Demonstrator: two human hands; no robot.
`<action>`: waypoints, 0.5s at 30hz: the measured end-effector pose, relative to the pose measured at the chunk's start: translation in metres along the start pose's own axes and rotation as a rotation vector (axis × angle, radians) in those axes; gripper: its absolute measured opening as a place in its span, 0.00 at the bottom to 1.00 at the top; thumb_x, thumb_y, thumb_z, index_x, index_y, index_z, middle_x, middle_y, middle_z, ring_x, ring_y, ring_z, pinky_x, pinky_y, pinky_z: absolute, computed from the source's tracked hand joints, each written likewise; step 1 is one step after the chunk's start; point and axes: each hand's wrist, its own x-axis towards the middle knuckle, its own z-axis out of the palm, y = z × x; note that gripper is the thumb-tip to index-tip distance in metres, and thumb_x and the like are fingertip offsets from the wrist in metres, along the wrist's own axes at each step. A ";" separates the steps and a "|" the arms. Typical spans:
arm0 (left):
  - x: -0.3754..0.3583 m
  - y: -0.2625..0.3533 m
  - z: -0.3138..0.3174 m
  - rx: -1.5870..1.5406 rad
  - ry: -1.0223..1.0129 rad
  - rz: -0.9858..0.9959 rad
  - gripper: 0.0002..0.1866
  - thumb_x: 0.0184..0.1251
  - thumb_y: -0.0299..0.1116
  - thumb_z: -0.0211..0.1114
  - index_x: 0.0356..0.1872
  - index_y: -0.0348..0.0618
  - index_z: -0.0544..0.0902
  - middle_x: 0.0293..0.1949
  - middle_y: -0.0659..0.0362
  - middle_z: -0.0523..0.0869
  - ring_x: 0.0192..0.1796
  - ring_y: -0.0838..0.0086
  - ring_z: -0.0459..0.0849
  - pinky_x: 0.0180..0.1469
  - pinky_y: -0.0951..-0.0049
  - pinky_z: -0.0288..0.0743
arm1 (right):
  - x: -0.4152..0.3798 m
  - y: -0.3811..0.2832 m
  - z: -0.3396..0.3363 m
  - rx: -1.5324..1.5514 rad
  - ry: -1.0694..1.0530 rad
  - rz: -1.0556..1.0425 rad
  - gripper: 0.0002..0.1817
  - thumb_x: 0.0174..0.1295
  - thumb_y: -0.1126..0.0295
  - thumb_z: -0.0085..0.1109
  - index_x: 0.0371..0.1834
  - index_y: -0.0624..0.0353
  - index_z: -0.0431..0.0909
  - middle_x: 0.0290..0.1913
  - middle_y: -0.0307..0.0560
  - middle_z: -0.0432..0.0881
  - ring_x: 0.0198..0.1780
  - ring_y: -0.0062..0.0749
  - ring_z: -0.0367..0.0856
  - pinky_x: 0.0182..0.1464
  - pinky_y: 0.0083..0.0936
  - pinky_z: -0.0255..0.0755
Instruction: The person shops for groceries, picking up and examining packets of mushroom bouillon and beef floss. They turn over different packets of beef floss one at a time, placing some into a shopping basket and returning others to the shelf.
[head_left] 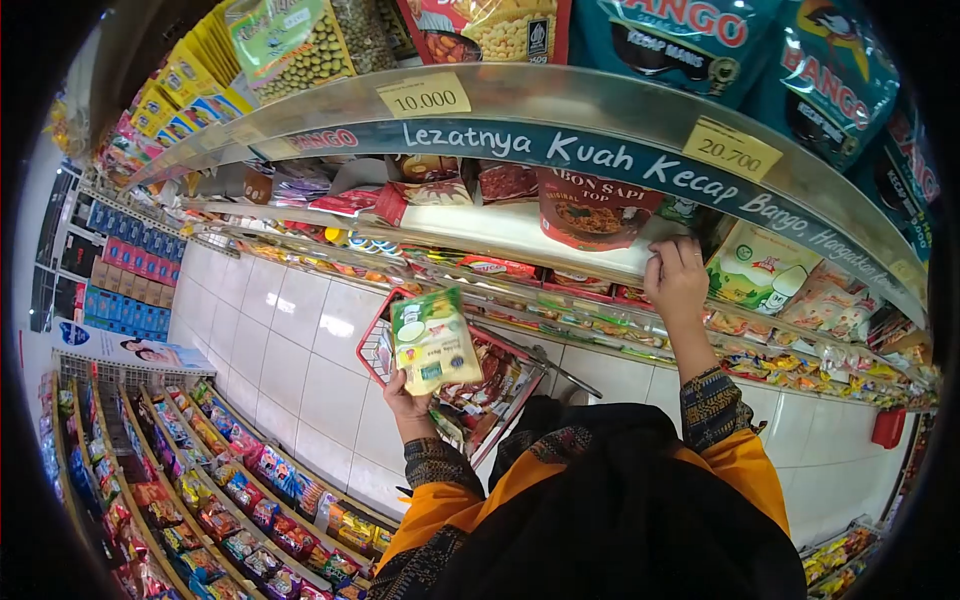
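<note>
My left hand (407, 400) grips the lower left edge of a green and pale yellow packet (436, 343), held over a red shopping basket (374, 350) with several packets in it. My right hand (678, 280) reaches onto a white shelf (500, 222), its fingers bent at the shelf's surface. Whether anything is between those fingers cannot be made out. Just left of it stands a red pouch (597, 212) marked "Abon Sapi". To its right is a green and white packet (760, 268).
Above, a metal shelf edge carries price tags (423, 97) and a dark green banner (560, 152), with teal pouches (830, 90) over it. Curved racks of snack packets (250, 470) fill the lower left. A red object (888, 428) is at the far right.
</note>
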 end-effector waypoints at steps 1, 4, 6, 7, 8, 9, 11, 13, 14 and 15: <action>-0.003 0.002 0.007 -0.020 -0.099 -0.001 0.31 0.49 0.34 0.55 0.56 0.33 0.59 0.53 0.46 0.68 0.53 0.53 0.70 0.51 0.53 0.66 | -0.001 0.001 0.000 0.004 0.014 -0.003 0.05 0.38 0.77 0.51 0.22 0.57 0.72 0.27 0.47 0.71 0.31 0.42 0.71 0.32 0.30 0.68; -0.013 0.004 0.047 -0.014 -0.195 0.024 0.36 0.40 0.36 0.58 0.55 0.30 0.61 0.51 0.45 0.70 0.51 0.53 0.71 0.53 0.58 0.65 | 0.000 0.001 -0.010 0.236 0.103 0.029 0.06 0.38 0.80 0.50 0.22 0.59 0.71 0.26 0.47 0.71 0.30 0.41 0.71 0.30 0.29 0.67; -0.017 0.003 0.073 -0.055 -0.312 -0.092 0.39 0.37 0.37 0.58 0.55 0.29 0.60 0.51 0.44 0.70 0.50 0.54 0.72 0.54 0.60 0.65 | 0.001 -0.015 -0.025 0.368 0.211 0.030 0.08 0.37 0.82 0.49 0.23 0.60 0.71 0.25 0.47 0.70 0.27 0.40 0.70 0.28 0.27 0.65; -0.019 0.002 0.085 -0.078 -0.282 -0.145 0.39 0.31 0.33 0.58 0.52 0.23 0.61 0.48 0.40 0.71 0.47 0.55 0.74 0.51 0.63 0.67 | -0.005 -0.026 -0.030 0.507 0.167 0.102 0.08 0.41 0.81 0.48 0.26 0.60 0.71 0.26 0.47 0.72 0.29 0.36 0.71 0.31 0.25 0.66; -0.020 0.000 0.095 -0.074 -0.291 -0.146 0.39 0.31 0.33 0.58 0.52 0.23 0.61 0.48 0.40 0.71 0.47 0.55 0.74 0.51 0.63 0.67 | -0.014 -0.037 -0.033 0.754 -0.018 0.312 0.07 0.44 0.79 0.50 0.28 0.61 0.72 0.28 0.46 0.73 0.31 0.33 0.72 0.32 0.24 0.67; -0.019 -0.003 0.105 -0.093 -0.337 -0.258 0.37 0.32 0.34 0.56 0.51 0.22 0.62 0.46 0.40 0.73 0.45 0.55 0.75 0.50 0.63 0.68 | -0.020 -0.046 -0.035 0.995 -0.210 0.524 0.07 0.47 0.77 0.52 0.31 0.61 0.72 0.30 0.45 0.74 0.34 0.31 0.72 0.34 0.24 0.67; -0.014 -0.010 0.107 -0.158 -0.461 -0.460 0.34 0.34 0.34 0.53 0.48 0.20 0.65 0.42 0.38 0.75 0.41 0.54 0.77 0.47 0.64 0.70 | -0.018 -0.055 -0.040 1.372 -0.671 1.047 0.12 0.50 0.71 0.57 0.39 0.60 0.72 0.34 0.41 0.75 0.37 0.26 0.74 0.38 0.21 0.70; -0.010 -0.018 0.116 -0.125 -0.455 -0.575 0.32 0.35 0.33 0.52 0.46 0.20 0.66 0.42 0.37 0.75 0.40 0.54 0.77 0.46 0.64 0.71 | -0.027 -0.048 -0.040 1.520 -0.935 1.175 0.15 0.50 0.71 0.58 0.42 0.60 0.71 0.36 0.40 0.75 0.38 0.25 0.75 0.39 0.20 0.70; -0.010 -0.022 0.123 -0.095 -0.421 -0.631 0.31 0.35 0.32 0.52 0.46 0.19 0.67 0.42 0.37 0.75 0.40 0.53 0.78 0.46 0.63 0.71 | -0.031 -0.045 -0.041 1.652 -1.234 1.285 0.18 0.50 0.70 0.59 0.45 0.61 0.70 0.38 0.40 0.76 0.39 0.25 0.75 0.39 0.19 0.71; -0.012 -0.025 0.130 0.019 -0.334 -0.608 0.27 0.44 0.35 0.52 0.45 0.22 0.68 0.42 0.39 0.75 0.41 0.54 0.78 0.45 0.62 0.71 | -0.031 -0.043 -0.048 1.656 -1.213 1.282 0.18 0.50 0.70 0.59 0.45 0.61 0.70 0.38 0.40 0.76 0.39 0.25 0.75 0.39 0.19 0.71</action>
